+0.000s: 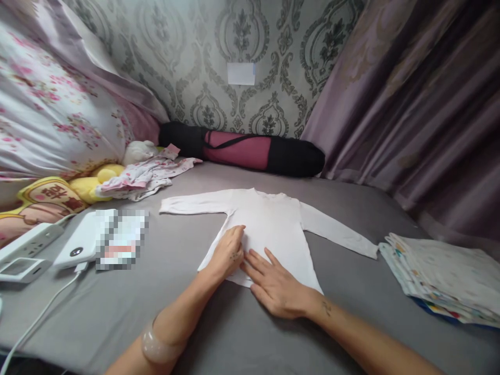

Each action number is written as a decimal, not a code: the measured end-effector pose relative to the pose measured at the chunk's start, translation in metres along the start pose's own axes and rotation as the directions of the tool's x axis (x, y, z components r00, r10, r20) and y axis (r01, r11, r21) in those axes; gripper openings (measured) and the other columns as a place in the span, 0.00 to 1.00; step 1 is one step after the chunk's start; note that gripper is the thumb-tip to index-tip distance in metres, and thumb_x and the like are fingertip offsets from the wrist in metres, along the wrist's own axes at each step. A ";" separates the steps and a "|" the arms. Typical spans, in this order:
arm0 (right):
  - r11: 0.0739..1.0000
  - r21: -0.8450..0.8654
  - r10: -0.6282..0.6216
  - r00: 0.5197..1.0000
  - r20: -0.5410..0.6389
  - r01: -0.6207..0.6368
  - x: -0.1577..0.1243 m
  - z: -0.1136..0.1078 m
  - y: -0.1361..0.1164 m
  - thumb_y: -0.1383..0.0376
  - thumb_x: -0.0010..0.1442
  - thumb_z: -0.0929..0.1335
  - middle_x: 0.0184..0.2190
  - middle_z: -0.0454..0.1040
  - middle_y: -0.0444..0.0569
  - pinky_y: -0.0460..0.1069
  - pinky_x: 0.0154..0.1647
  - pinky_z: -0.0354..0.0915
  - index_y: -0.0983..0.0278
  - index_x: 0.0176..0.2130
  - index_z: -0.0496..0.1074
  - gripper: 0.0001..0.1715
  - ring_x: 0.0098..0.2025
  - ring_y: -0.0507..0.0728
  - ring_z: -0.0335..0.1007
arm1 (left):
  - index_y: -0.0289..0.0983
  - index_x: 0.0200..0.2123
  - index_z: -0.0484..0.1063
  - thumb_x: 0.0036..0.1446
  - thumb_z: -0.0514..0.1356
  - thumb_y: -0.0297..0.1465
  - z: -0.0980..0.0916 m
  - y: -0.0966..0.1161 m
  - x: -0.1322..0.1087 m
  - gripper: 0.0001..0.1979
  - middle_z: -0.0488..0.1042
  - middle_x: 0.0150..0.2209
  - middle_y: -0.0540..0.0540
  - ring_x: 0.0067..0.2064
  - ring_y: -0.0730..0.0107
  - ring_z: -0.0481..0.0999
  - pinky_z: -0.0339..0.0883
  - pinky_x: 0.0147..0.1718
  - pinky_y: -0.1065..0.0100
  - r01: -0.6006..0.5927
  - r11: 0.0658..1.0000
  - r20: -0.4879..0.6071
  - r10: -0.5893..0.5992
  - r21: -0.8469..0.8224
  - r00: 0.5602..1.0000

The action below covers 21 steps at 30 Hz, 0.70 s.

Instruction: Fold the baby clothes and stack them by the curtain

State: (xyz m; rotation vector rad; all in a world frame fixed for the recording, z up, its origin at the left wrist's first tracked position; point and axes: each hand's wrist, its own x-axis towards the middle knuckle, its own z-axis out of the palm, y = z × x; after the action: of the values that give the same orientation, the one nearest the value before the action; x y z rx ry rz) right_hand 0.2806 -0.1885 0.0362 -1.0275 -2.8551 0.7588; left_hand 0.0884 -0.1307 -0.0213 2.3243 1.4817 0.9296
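Note:
A white long-sleeved shirt point(269, 221) lies spread flat on the grey bed sheet, its neckline away from me and its sleeves out to both sides. My left hand point(229, 253) rests on the left part of its body, turned on its side with the fingers drawn together and bent. What is under or inside those fingers is hidden. Palm down, my right hand point(275, 285) lies over the lower middle of the shirt near the hem, fingers spread. The fingertips of my right hand come close to my left hand.
Folded cloths point(449, 276) are stacked at the right. A white power bank point(84, 242) with a cable and a power strip point(33, 239) lie at the left. Behind them are crumpled printed clothes point(146, 174) and a yellow plush point(88, 187). A black-and-maroon roll bag point(238, 151) lies along the wall.

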 end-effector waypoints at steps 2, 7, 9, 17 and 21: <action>0.993 0.113 -0.040 0.997 0.061 0.033 -0.009 -0.007 -0.010 0.58 0.69 0.54 0.70 0.40 0.52 0.61 0.69 0.25 0.64 0.69 0.43 0.34 0.70 0.58 0.30 | 0.35 0.56 0.60 0.55 0.46 0.20 0.000 -0.001 0.000 0.25 0.70 0.53 0.37 0.55 0.61 0.69 0.66 0.55 0.55 -0.013 1.000 -0.004 0.013 0.007 1.000; 0.880 0.474 -0.115 0.983 0.145 0.033 -0.007 -0.036 0.002 0.57 0.69 0.53 0.58 0.69 0.50 0.54 0.63 0.55 0.63 0.55 0.71 0.27 0.60 0.56 0.63 | 0.34 0.58 0.59 0.60 0.45 0.23 0.002 0.000 -0.002 0.23 0.66 0.58 0.34 0.60 0.58 0.65 0.63 0.57 0.54 -0.051 0.995 0.030 0.049 0.085 0.998; 0.856 0.516 0.026 0.999 0.024 -0.035 0.008 -0.045 0.026 0.55 0.69 0.52 0.45 0.78 0.51 0.52 0.54 0.65 0.65 0.46 0.76 0.30 0.49 0.56 0.73 | 0.32 0.59 0.58 0.65 0.45 0.29 0.005 0.004 -0.003 0.21 0.63 0.61 0.33 0.63 0.53 0.60 0.59 0.59 0.49 -0.052 0.987 0.067 0.042 0.150 0.997; 0.846 -0.027 0.500 0.809 -0.308 -0.533 0.079 -0.037 0.123 0.51 0.68 0.49 0.70 0.39 0.57 0.60 0.68 0.32 0.72 0.68 0.47 0.38 0.71 0.60 0.31 | 0.30 0.66 0.52 0.61 0.42 0.55 0.002 0.023 -0.006 0.41 0.48 0.67 0.30 0.68 0.45 0.45 0.43 0.63 0.43 -0.096 0.944 0.331 -0.014 0.314 0.944; 0.771 -0.077 0.572 0.740 -0.352 -0.632 0.100 -0.042 0.143 0.53 0.68 0.48 0.70 0.39 0.57 0.59 0.68 0.29 0.75 0.68 0.44 0.39 0.71 0.60 0.30 | 0.30 0.67 0.49 0.58 0.40 0.59 -0.006 0.027 -0.003 0.45 0.44 0.68 0.31 0.69 0.45 0.42 0.41 0.63 0.43 -0.086 0.941 0.404 -0.057 0.328 0.913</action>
State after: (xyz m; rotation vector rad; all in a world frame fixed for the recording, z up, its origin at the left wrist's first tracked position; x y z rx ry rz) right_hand 0.2948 -0.0147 -0.0052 -1.9615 -2.3382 0.2712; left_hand 0.1037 -0.1471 -0.0042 2.5571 1.5316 0.1610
